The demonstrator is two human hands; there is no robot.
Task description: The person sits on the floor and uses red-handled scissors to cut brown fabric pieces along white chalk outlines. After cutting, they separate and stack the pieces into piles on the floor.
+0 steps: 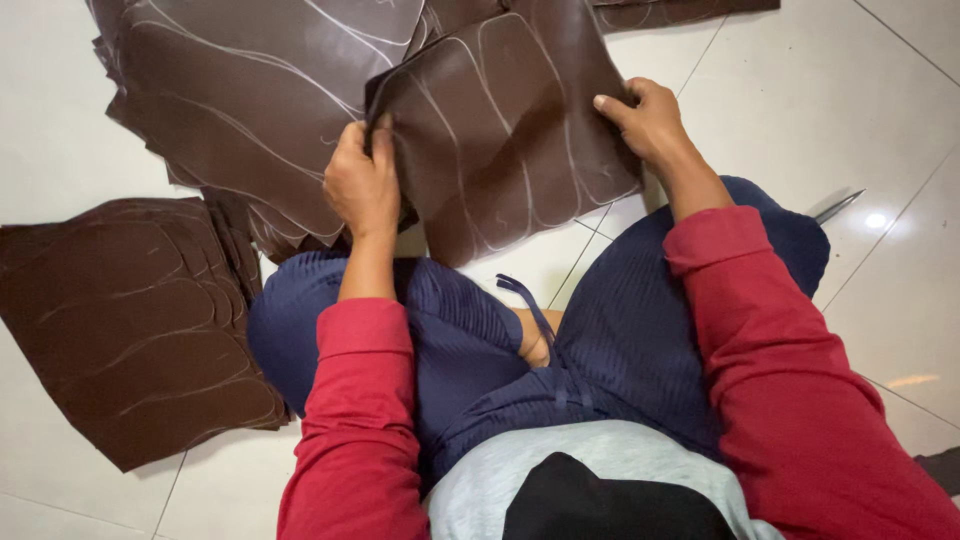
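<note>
I sit cross-legged on a white tiled floor. Both hands grip one dark brown leather-like sheet (pixel 500 130) marked with pale curved outlines. My left hand (pixel 362 180) pinches its left edge, fingers closed over the top. My right hand (pixel 648 118) clamps its right edge, thumb on the face. The sheet is lifted, tilted towards me, above my knees.
A pile of similar brown marked sheets (pixel 230 90) lies on the floor behind the held one. Another stack (pixel 130 320) sits at my left by my knee. A metal blade tip (pixel 838 205), perhaps scissors, pokes out beyond my right knee.
</note>
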